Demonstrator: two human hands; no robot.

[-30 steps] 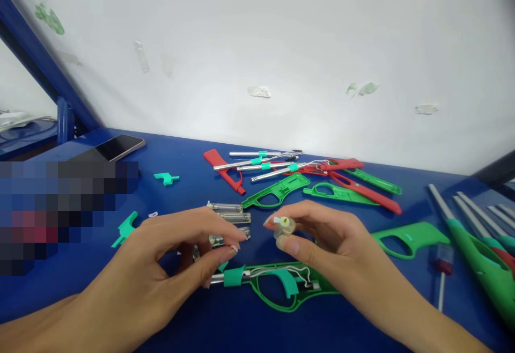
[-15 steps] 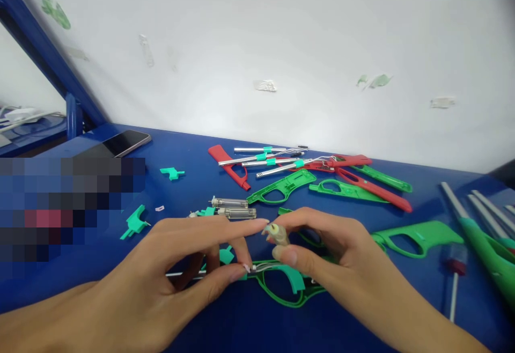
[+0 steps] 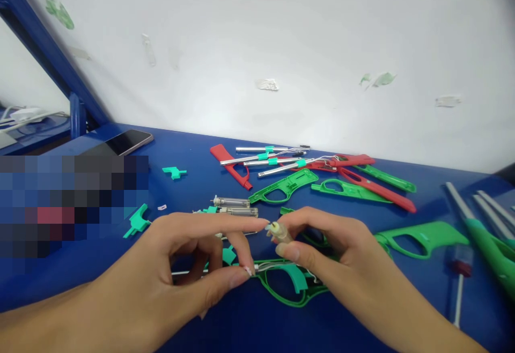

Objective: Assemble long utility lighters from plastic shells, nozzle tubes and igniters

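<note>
My right hand (image 3: 333, 245) grips a translucent lighter gas tank (image 3: 284, 232) between thumb and fingers, its pale yellow end with a dark centre turned towards my left hand. Between the thumb and a finger of my left hand (image 3: 189, 262) is a small white plastic piece (image 3: 248, 271). My left index finger is stretched out to the tank's tip, touching or almost touching it. Beneath both hands lies an open green lighter handle half (image 3: 295, 303) with a teal trigger (image 3: 296, 278) and thin wires. My right hand hides part of this half and most of the tank.
Behind my hands lie clear gas tanks (image 3: 231, 202), metal lighter tubes (image 3: 281, 168), red handle halves (image 3: 374, 189) and green handle halves (image 3: 285, 185). Teal triggers (image 3: 137, 221) and a phone (image 3: 129, 141) are left. A screwdriver (image 3: 460, 283) and green lighters (image 3: 488, 251) stand right.
The view has shifted slightly. My left index finger remains at the tank's tip, and the white piece stays pinched. The right thumb has moved a little along the tank.
</note>
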